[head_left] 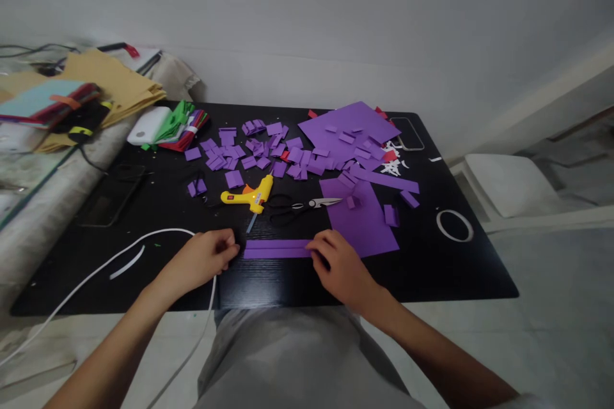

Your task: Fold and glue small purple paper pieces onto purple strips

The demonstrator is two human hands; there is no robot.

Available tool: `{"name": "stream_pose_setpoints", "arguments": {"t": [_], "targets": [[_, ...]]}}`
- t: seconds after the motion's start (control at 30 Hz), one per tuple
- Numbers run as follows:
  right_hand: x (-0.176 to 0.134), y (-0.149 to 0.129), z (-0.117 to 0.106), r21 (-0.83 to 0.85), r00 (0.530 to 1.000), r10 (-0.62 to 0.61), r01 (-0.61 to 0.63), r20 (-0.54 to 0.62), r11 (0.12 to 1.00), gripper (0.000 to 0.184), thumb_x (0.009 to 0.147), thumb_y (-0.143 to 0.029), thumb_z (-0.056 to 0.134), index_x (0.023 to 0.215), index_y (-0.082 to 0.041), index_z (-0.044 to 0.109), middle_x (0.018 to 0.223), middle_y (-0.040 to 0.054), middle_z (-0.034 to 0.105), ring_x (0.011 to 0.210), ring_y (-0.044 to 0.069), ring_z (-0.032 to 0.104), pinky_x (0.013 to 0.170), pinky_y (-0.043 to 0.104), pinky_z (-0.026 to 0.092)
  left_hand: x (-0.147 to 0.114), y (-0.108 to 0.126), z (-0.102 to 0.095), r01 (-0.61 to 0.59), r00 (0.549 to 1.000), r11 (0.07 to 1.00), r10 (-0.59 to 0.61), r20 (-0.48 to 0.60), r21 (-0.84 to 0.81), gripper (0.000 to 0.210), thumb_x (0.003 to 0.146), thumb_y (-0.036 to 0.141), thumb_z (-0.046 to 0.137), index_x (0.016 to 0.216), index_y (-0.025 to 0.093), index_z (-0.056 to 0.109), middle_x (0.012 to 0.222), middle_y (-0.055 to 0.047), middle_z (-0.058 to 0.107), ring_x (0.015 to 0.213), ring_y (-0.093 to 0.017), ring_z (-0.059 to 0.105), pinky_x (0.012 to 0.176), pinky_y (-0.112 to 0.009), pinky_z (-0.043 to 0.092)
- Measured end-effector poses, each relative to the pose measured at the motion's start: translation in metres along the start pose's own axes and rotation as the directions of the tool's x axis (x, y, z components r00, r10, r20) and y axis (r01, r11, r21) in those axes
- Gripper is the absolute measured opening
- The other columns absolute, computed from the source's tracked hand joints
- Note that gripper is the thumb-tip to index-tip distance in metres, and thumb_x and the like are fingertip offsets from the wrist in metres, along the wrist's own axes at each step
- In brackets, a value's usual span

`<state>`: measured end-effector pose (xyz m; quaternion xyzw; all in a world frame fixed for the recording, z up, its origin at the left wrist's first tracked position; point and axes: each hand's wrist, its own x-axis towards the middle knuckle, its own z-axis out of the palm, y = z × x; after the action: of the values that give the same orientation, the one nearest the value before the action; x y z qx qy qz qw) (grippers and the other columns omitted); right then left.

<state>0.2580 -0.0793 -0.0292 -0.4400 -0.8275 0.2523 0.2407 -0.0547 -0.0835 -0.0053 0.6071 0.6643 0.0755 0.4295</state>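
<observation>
A long purple paper strip (278,249) with a crease along its length lies flat near the table's front edge. My right hand (338,265) has its thumb and fingers closed on the strip's right end. Just off the left end is my left hand (206,259), its fingers curled together with nothing visible in them. Beyond the strip lie a yellow glue gun (249,195), with a glue stick (252,222) poking out of its back, and black-handled scissors (307,204) pointing right. A purple paper sheet (364,223) lies partly behind my right hand.
Many small folded purple paper pieces (259,150) are scattered at the back, beside another purple sheet (330,124). A white cable (115,259) runs past my left hand. A tape roll (455,225) lies at right; stacked felt or paper (185,131) and envelopes (115,86) are at left.
</observation>
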Motion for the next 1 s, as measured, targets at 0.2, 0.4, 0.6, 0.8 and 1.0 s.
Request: {"name": "stream_pose_setpoints", "arguments": {"t": [0.2,0.4,0.6,0.8,1.0], "targets": [[-0.04,0.0,0.005,-0.023,0.965,-0.246,0.249,0.09,0.968,0.043,0.097,-0.038,0.072,0.135,-0.017,0.066,0.134,0.0168,0.071,0.128,0.034,0.064,0.105,0.054,0.056,0.001,0.002,-0.006,-0.205,0.974,0.965,0.184,-0.132,-0.162,0.041,0.092,0.056,0.063,0.072,0.021,0.057,0.064,0.003,0.06,0.062,-0.015,0.059,0.063,-0.025,0.047],[-0.074,0.015,0.005,-0.142,0.935,-0.354,0.355,0.037,0.924,0.026,0.1,-0.019,0.066,0.126,-0.016,0.069,0.11,0.0109,0.078,0.109,0.025,0.07,0.095,0.043,0.058,0.009,0.011,-0.009,-0.313,0.938,0.931,0.272,-0.213,-0.187,0.043,0.095,0.056,0.064,0.072,0.019,0.062,0.065,0.001,0.062,0.062,-0.013,0.057,0.061,-0.023,0.045],[-0.063,0.009,-0.006,-0.033,0.929,-0.369,0.368,-0.007,0.929,0.013,0.103,-0.015,0.059,0.105,-0.019,0.071,0.09,0.0044,0.075,0.082,0.017,0.066,0.076,0.032,0.054,0.018,0.031,-0.017,-0.416,0.902,0.889,0.375,-0.215,-0.192,0.042,0.098,0.052,0.062,0.074,0.018,0.065,0.068,0.0,0.065,0.063,-0.013,0.059,0.061,-0.023,0.045],[-0.052,0.009,-0.005,-0.067,0.912,-0.397,0.404,0.099,0.912,0.019,0.102,-0.03,0.066,0.117,-0.018,0.069,0.102,0.0066,0.077,0.088,0.022,0.066,0.077,0.037,0.052,0.029,0.055,-0.03,-0.496,0.862,0.859,0.468,-0.197,-0.13,0.039,0.098,0.05,0.064,0.076,0.018,0.066,0.07,0.001,0.065,0.065,-0.012,0.059,0.064,-0.023,0.045],[-0.072,0.012,0.009,-0.156,0.922,-0.383,0.387,0.058,0.909,0.023,0.098,-0.011,0.06,0.118,-0.019,0.069,0.09,0.0051,0.074,0.08,0.019,0.061,0.071,0.034,0.046,0.032,0.081,-0.039,-0.539,0.84,0.837,0.526,-0.136,-0.095,0.036,0.099,0.05,0.064,0.081,0.019,0.067,0.068,0.003,0.066,0.063,-0.012,0.059,0.063,-0.022,0.046]]}}
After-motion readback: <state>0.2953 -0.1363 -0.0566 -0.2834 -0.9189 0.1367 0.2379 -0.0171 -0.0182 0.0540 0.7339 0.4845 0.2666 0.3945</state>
